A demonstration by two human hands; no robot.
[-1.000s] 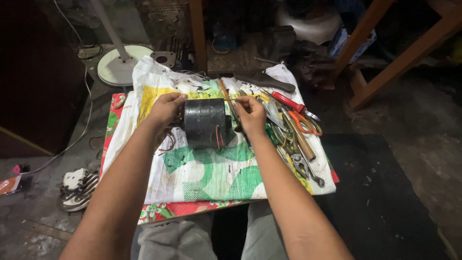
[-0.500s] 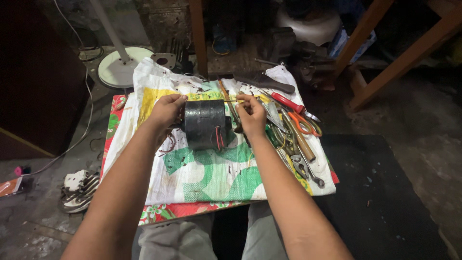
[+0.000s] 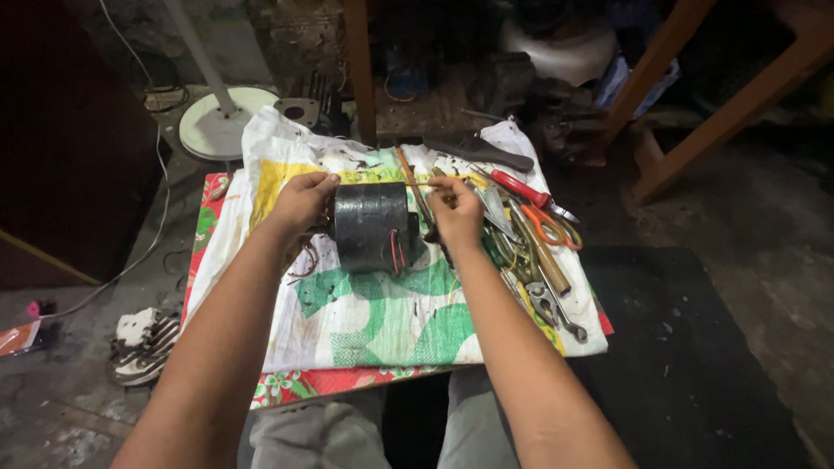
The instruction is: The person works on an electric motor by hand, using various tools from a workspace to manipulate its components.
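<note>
Tool pile crowding right side

low table (floral red cover) | woven sack spread on top | motor, hand tools on sack

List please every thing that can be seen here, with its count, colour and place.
motor: one, black, mat centre, between both hands
woven mat: one, white, green and yellow, on low table
screwdriver: one, red handle, right of motor
scissors: one, orange handles, right tool pile
wrenches: several, metal, mat's right edge
fan base: one, white, floor top left
sandal: one, striped, floor left
left hand: on motor's left end
right hand: at motor's right end, pinching a thin stick
</note>
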